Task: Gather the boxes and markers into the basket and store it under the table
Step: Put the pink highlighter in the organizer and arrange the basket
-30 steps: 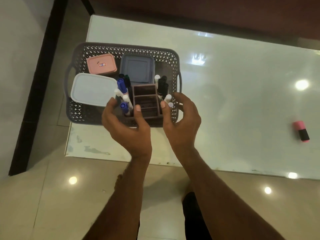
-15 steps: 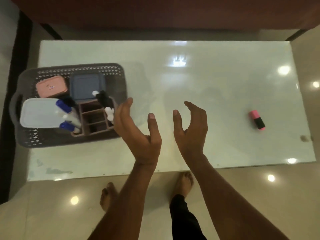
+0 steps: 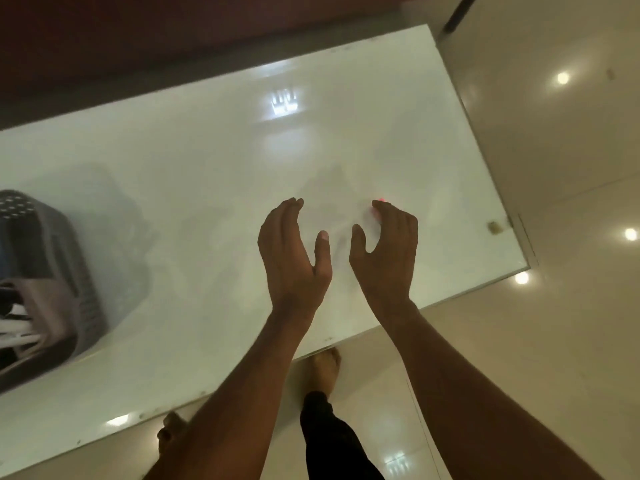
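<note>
Both hands are out over the table (image 3: 194, 188), and the picture is blurred. The left hand (image 3: 294, 252) is held edge-on, fingers together and straight, thumb spread wide, holding nothing. The right hand (image 3: 386, 251) is just beside it, on the side away from the basket, fingers curled downward and thumb apart from them. A sliver of pink marker (image 3: 380, 206) peeks out at those curled fingertips; whether they touch it I cannot tell, and the hand covers the rest. The basket (image 3: 74, 271) sits on the table well apart from the hands, at the frame's left edge, only its right end showing. Inside it, a brown organiser (image 3: 48, 306) stands against the near wall, white marker ends (image 3: 17, 332) lying beside it. Below the table's near edge, two bare feet and a dark trouser leg (image 3: 332, 441) stand on the glossy floor (image 3: 554, 168).
</note>
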Demonstrator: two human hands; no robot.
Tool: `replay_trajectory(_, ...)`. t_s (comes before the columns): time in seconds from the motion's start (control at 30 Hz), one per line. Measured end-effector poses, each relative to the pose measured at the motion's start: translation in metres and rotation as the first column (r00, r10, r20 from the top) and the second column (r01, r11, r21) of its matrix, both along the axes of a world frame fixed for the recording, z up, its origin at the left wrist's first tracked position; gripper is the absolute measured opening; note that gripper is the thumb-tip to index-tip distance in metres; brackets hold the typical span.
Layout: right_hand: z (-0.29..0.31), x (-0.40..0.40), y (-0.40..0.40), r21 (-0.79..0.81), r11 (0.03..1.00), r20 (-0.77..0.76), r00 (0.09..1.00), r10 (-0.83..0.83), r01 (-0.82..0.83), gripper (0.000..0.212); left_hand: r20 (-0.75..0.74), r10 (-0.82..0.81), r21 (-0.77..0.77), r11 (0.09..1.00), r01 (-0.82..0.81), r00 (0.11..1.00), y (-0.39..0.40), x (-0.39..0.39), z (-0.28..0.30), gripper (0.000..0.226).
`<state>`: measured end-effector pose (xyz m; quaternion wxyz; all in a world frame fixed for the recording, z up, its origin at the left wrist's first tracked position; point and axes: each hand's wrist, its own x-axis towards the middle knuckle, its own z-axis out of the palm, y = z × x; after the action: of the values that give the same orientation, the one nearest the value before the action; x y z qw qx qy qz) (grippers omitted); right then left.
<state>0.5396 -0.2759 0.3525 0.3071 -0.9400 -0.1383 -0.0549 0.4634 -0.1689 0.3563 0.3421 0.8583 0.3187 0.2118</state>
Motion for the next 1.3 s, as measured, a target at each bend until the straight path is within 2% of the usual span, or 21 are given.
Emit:
replay_trajectory(0.13, -0.017, 0.027, -0.021, -0.110, 0.994, -0.059, 0.998, -0.007, 0.001, 0.041, -0.160, -0.114, 0.123, 0.983, 0.134, 0.981, -0.013, 0.026, -0.024, 0.055)
replay_trajectory(0.23, -0.027, 0.035, -0.028, -0.179, 0.984, -0.094, 0.996, -0.002, -0.015, 0.039, -0.274, -0.142, 0.170, 0.966, 0.193, 0.951, -0.017, 0.035, -0.037, 0.059)
replay_trajectory(0.47, -0.033, 0.040, -0.027, -0.132, 0.991, -0.087, 0.996, -0.024, 0.012, 0.019, -0.376, -0.158, 0.238, 0.936, 0.260, 0.913, -0.016, 0.037, -0.051, 0.061)
replay_trajectory(0.8, -0.005, -0.004, 0.031, 0.005, 1.000, -0.140, 0.990, -0.003, 0.003, 0.026, -0.297, -0.036, 0.195, 0.976, 0.097, 0.954, 0.023, 0.000, -0.025, 0.057)
replay_trajectory(1.13, 0.054, -0.123, 0.158, 0.219, 0.962, -0.034, 0.984, 0.177, -0.166, 0.034, -0.198, 0.097, 0.223, 0.974, -0.051, 0.975, 0.120, -0.126, 0.041, 0.055)
replay_trajectory(1.3, 0.091, -0.200, 0.223, 0.334, 0.913, -0.046, 0.964, 0.262, -0.232, 0.037, -0.142, 0.177, 0.216, 0.966, -0.144, 0.974, 0.172, -0.200, 0.068, 0.055)
